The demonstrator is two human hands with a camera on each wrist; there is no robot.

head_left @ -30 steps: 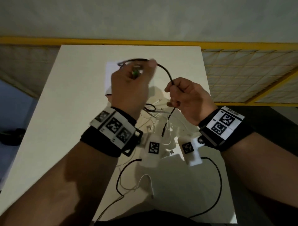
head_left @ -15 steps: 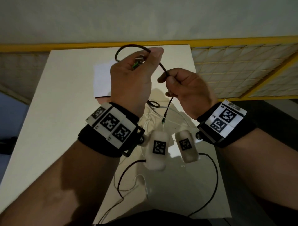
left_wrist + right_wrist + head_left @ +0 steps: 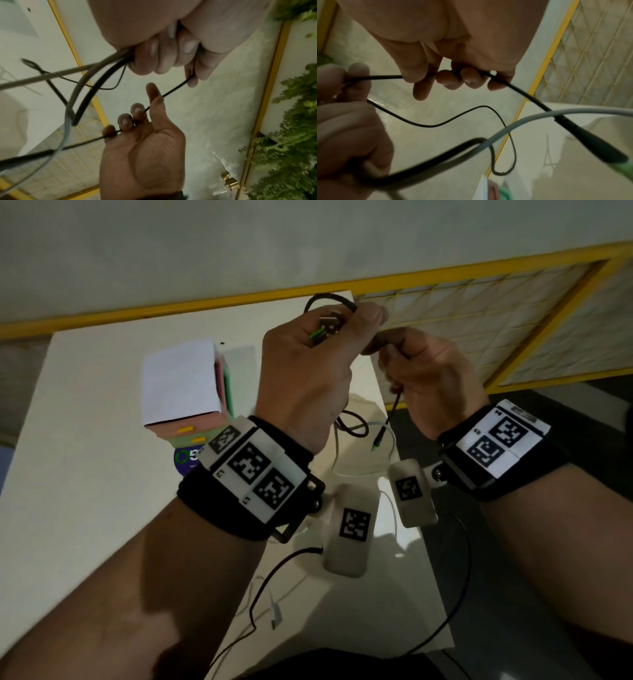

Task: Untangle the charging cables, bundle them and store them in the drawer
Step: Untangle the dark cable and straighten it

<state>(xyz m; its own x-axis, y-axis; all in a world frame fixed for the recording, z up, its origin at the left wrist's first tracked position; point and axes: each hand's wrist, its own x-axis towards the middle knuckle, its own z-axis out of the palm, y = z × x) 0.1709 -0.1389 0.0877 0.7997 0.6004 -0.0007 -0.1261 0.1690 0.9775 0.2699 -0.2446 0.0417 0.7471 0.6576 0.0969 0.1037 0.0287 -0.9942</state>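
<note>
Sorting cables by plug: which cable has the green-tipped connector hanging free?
The black cable held in both hands; its green-tipped plug dangles below the right hand. The white cables lie on the table.

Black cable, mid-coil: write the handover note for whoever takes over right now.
Left hand: grips the black cable coils and a USB plug.
Right hand: pinches the same cable; its green-tipped end hangs free.
White cables lie loose on the table; drawer box stands behind.
Done: black cable lifted, partly looped.
Left: finish the bundle, sort the white cables, store all.
</note>
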